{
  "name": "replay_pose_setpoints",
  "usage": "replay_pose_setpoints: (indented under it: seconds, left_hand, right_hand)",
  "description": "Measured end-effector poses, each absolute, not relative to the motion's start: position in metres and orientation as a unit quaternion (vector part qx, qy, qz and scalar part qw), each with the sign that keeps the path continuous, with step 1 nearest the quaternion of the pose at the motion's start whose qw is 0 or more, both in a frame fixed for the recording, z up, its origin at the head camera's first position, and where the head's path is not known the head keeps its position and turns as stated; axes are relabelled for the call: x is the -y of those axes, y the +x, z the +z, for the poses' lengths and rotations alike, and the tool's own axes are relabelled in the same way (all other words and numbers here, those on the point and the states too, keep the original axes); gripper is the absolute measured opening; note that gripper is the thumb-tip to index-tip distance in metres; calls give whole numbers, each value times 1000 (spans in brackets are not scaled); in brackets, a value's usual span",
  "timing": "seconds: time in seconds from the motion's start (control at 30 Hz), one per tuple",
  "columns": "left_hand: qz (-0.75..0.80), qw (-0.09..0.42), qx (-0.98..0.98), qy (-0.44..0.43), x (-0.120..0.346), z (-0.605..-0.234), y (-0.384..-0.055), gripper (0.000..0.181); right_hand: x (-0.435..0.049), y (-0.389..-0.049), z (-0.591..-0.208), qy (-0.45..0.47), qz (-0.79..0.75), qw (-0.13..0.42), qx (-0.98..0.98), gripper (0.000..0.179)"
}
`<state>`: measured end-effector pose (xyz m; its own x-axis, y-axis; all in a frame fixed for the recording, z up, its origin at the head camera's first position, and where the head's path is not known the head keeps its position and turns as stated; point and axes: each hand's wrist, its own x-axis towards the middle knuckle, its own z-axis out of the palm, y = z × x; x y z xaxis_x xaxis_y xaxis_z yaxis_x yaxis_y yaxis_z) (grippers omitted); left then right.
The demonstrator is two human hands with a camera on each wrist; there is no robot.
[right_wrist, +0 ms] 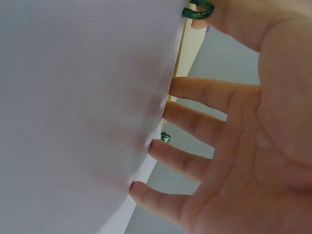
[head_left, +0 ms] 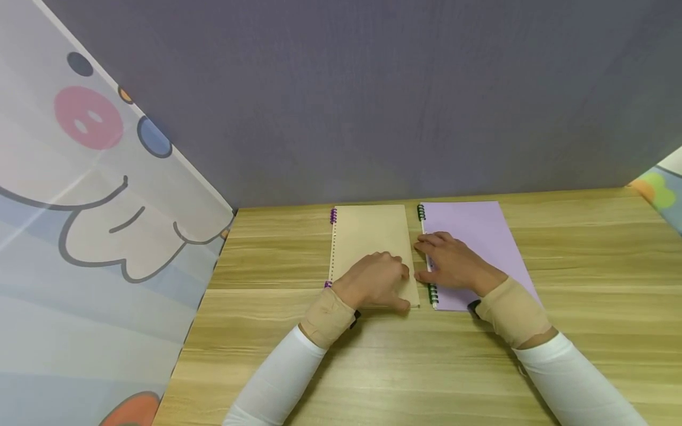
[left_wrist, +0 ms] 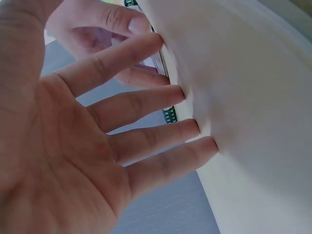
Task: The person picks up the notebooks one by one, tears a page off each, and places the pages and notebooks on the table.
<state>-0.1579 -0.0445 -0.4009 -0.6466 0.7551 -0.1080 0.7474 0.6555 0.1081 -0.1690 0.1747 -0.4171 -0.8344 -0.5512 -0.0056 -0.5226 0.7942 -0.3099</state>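
Note:
A cream spiral notebook (head_left: 370,231) with purple rings lies on the table, and a lilac one (head_left: 476,225) with green rings lies to its right, a narrow gap between them. My left hand (head_left: 375,281) is over the lower right part of the cream notebook. In the left wrist view the fingers of this left hand (left_wrist: 92,126) are spread and nearly straight, their tips touching the cream cover (left_wrist: 253,112). My right hand (head_left: 455,263) lies across the lilac notebook's ringed left edge. The right wrist view shows its fingertips (right_wrist: 178,87) touching the lilac cover (right_wrist: 83,97).
The notebooks lie on a wood-grain table (head_left: 405,367), close to a grey upright panel (head_left: 373,100) at the back. A cartoon-printed sheet (head_left: 101,236) hangs along the left side. More printed sheet (head_left: 660,186) shows at the far right.

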Motion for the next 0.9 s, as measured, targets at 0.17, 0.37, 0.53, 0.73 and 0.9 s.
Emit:
replay_pose_setpoints:
  seconds: [0.17, 0.37, 0.53, 0.73, 0.9]
  left_hand:
    - [58, 82, -907, 410, 46, -401, -160, 49]
    - [90, 95, -907, 400, 46, -402, -162, 47]
    - [95, 97, -908, 396, 47, -402, -163, 49]
    - [85, 88, -911, 394, 48, -402, -162, 49]
    - [86, 83, -912, 391, 49, -401, -163, 50]
  right_hand:
    - [-175, -169, -416, -278, -152, 64, -946, 71]
    - [-177, -168, -415, -281, -157, 83, -943, 74]
    - [-178, -167, -415, -281, -161, 93, -941, 77]
    - [-179, -167, -415, -283, -163, 93, -941, 79]
    - [-178, -167, -414, -280, -166, 96, -941, 82]
